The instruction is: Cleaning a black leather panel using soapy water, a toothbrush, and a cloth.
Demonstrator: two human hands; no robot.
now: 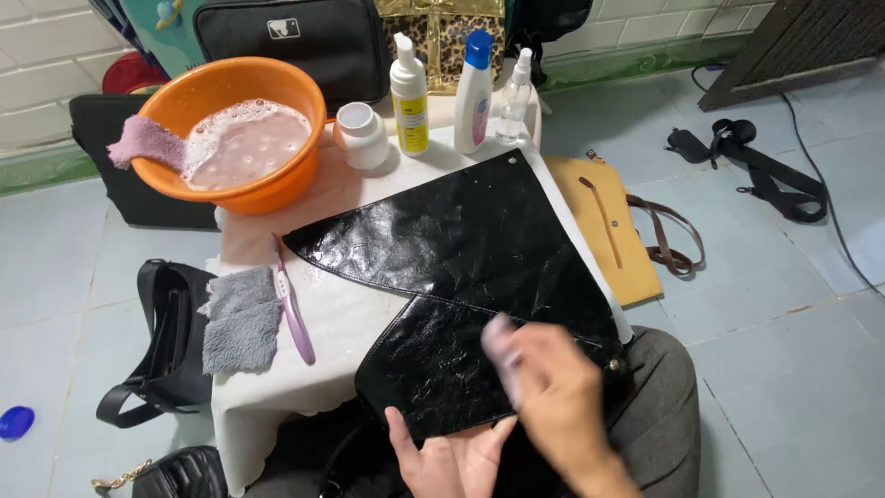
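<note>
Hands (pixel 553 397) rub cloth (pixel 502 355) on black bag (pixel 461 267).

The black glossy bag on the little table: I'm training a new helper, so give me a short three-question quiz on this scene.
1. True or false: the orange basin holds foamy liquid.
2. What lies right beside the grey cloth? A) purple toothbrush B) scissors C) sponge
3. Which hand supports the black bag from its near edge?

Key: 1 true; 2 A; 3 the left hand, palm up; the blurred right hand is over the bag.
</note>
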